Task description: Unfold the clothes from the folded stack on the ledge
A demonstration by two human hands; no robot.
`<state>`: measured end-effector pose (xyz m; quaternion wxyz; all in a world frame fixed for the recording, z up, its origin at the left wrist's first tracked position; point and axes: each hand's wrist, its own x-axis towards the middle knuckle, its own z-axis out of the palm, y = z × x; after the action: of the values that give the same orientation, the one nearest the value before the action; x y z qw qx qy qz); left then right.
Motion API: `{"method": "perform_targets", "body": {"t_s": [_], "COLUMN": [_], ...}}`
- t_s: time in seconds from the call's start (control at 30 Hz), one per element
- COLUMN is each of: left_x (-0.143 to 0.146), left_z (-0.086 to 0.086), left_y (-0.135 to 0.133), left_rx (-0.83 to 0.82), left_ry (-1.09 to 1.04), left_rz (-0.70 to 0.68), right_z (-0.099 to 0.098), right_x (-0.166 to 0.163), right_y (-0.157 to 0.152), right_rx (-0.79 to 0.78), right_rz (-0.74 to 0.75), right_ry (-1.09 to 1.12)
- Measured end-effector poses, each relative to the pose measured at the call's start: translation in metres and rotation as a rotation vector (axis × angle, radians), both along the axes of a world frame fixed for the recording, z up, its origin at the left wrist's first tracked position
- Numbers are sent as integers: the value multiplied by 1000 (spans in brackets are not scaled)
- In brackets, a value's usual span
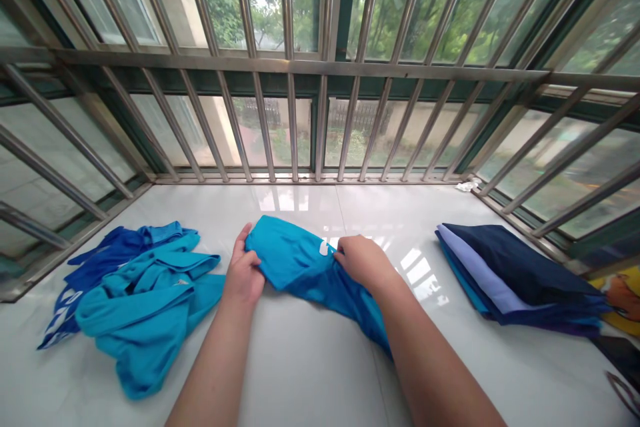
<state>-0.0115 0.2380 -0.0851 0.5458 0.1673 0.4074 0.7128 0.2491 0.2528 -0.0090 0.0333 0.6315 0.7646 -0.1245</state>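
A turquoise garment [295, 260] with a small white mark lies on the glossy white sill [310, 360] in front of me. My left hand [243, 271] pinches its left edge. My right hand [363, 260] grips its right side near the white mark, and the cloth trails away under my right forearm. Both hands rest low on the sill, about a hand's width apart.
A loose heap of turquoise and dark blue clothes [135, 293] lies at the left. A folded stack of navy, lilac and blue garments [510, 273] sits at the right. Metal window bars [290, 113] close off the far side and both ends. A yellow object [623, 297] shows at the right edge.
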Motion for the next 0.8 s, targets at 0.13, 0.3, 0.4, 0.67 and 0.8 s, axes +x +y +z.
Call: {"method": "perform_targets", "body": {"t_s": [0.13, 0.3, 0.4, 0.67, 0.8], "left_x": [-3, 2, 6, 4, -3], "left_z": [-10, -17, -17, -15, -16], "left_y": [8, 9, 9, 7, 7], "left_rx": [-27, -54, -61, -156, -57], "left_ry": [-3, 62, 81, 87, 43], "left_rz": [124, 28, -4, -53, -17], "right_z": [12, 0, -19, 9, 34], "right_x": [4, -16, -31, -15, 9], "right_y": [-1, -11, -12, -17, -16], "right_rx": [218, 197, 113, -146, -250], "right_rz": [-324, 59, 136, 392, 326], "right_ry": [-110, 38, 23, 443, 978]}}
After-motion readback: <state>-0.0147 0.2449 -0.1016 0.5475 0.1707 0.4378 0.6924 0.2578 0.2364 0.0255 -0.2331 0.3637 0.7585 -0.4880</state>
